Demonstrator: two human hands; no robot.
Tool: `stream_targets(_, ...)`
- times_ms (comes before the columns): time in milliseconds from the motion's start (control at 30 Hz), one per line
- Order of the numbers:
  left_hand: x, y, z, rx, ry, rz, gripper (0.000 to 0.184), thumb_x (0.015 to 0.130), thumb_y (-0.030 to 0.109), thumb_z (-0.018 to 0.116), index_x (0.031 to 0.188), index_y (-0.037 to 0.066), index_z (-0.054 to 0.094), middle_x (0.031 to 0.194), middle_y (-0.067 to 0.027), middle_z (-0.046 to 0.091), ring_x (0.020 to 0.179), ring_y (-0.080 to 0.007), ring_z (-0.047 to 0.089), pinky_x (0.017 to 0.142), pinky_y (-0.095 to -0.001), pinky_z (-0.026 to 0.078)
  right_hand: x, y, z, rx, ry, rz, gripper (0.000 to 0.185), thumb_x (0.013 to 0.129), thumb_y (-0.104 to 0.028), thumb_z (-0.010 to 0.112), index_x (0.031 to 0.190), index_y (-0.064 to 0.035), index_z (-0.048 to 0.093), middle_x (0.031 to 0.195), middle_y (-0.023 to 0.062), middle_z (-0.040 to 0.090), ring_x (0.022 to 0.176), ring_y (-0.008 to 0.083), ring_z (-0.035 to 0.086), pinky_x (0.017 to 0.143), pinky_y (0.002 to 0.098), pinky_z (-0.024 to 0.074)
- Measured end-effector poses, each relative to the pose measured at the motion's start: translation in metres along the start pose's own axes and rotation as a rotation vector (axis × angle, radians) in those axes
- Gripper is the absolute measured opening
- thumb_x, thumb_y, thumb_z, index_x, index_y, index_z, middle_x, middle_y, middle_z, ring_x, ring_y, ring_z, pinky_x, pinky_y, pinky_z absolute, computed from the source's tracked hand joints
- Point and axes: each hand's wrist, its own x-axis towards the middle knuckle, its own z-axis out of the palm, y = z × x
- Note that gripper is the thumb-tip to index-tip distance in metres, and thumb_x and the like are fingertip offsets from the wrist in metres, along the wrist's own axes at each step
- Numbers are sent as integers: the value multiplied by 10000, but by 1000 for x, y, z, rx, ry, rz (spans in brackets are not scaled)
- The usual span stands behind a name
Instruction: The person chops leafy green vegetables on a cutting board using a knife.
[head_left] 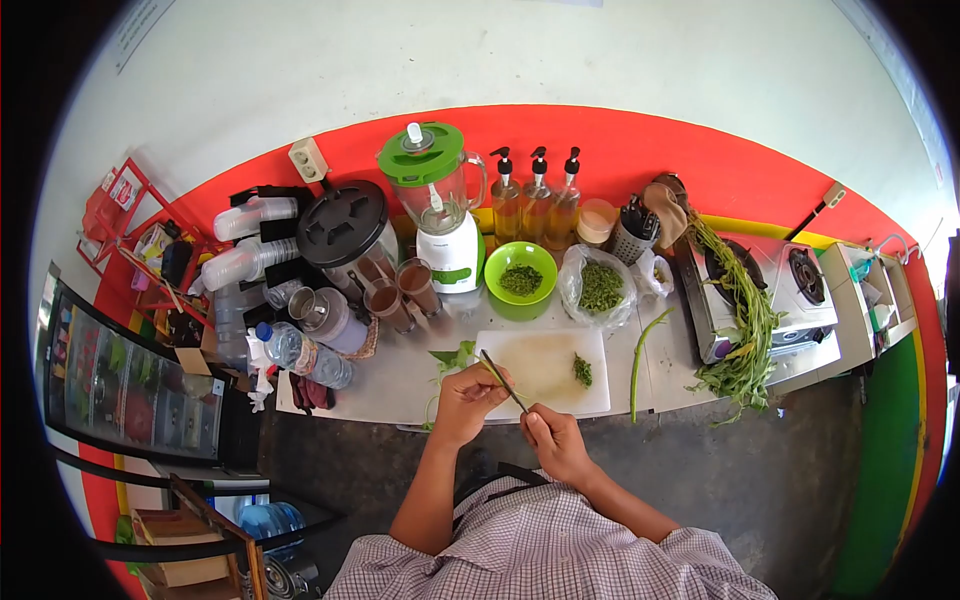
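Observation:
A thin dark knife slants between my two hands at the near edge of the white cutting board. My right hand is closed on its lower end. Pinched fingers of my left hand are at its upper end, beside a thin green stem; how they share the two is too small to tell. Green leaves lie left of the board. Chopped greens sit on the board's right part. Behind it stand a green bowl with chopped greens and a plastic bag of greens.
A blender, pump bottles and a utensil holder stand along the wall. A long green stalk lies right of the board. Leafy stems drape over the stove. Cups and a water bottle stand left.

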Motion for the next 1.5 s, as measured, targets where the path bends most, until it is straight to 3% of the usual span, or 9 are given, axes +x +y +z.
stream_targets(200,1,9,-6,271,-41,57,128,896,87,778,956,-14,728,1031,-101,674,884,-131,611,770,-262,482,1,-13,3,-30,11,51,327,1081,-189,471,828,2,550,618,16,467,574,99,403,548,294,374)
stream_targets(467,-1,-7,0,-261,83,-53,131,888,106,780,932,5,709,1016,-92,661,833,-127,609,746,-256,498,6,-14,-1,26,-70,63,341,1088,-200,453,826,-9,558,615,6,472,571,91,410,545,284,378)
stream_targets(700,5,-1,-7,-227,57,-55,123,875,73,784,944,5,709,989,-90,669,835,-130,618,727,-265,515,2,0,-8,-16,-59,14,305,1072,-177,482,838,-1,568,614,17,477,567,101,402,544,292,378)
stream_targets(767,5,3,-16,-104,-32,-94,85,875,25,772,929,1,711,1025,-92,689,906,-155,641,806,-287,525,0,3,-10,-66,-45,8,288,1061,-168,500,844,7,569,614,32,478,562,119,407,548,303,385)
stream_targets(967,8,27,-18,55,-118,-145,105,846,-30,775,937,-33,723,1024,-103,696,955,-168,647,852,-301,526,-2,-1,-10,-140,-54,-21,281,1057,-169,505,850,9,570,618,69,487,559,152,427,554,322,399)
stream_targets(1100,13,46,-17,197,-159,-105,105,858,-12,768,949,-43,725,1016,-94,697,910,-154,645,838,-295,523,-2,-11,-9,-158,-52,1,290,1060,-180,504,849,10,566,617,85,488,557,164,426,555,333,402)
stream_targets(1200,14,51,-21,513,-202,-106,112,878,10,756,969,-47,727,1014,-85,703,857,-143,642,808,-298,525,1,-19,-8,-186,-62,54,302,1062,-191,505,846,13,560,616,94,488,555,169,423,555,341,403)
stream_targets(1367,5,30,-27,50,-67,-125,124,896,1,734,995,-70,711,1008,-92,716,826,-143,650,750,-286,534,5,-13,-3,-112,-82,15,318,1070,-196,495,829,3,555,606,51,477,555,141,413,542,326,387)
stream_targets(1500,1,17,-20,-121,66,-90,128,898,-12,726,1013,-67,710,1004,-101,718,831,-141,666,748,-274,539,5,-13,-2,-97,-96,17,318,1073,-195,489,830,0,558,607,33,475,557,128,410,541,316,381)
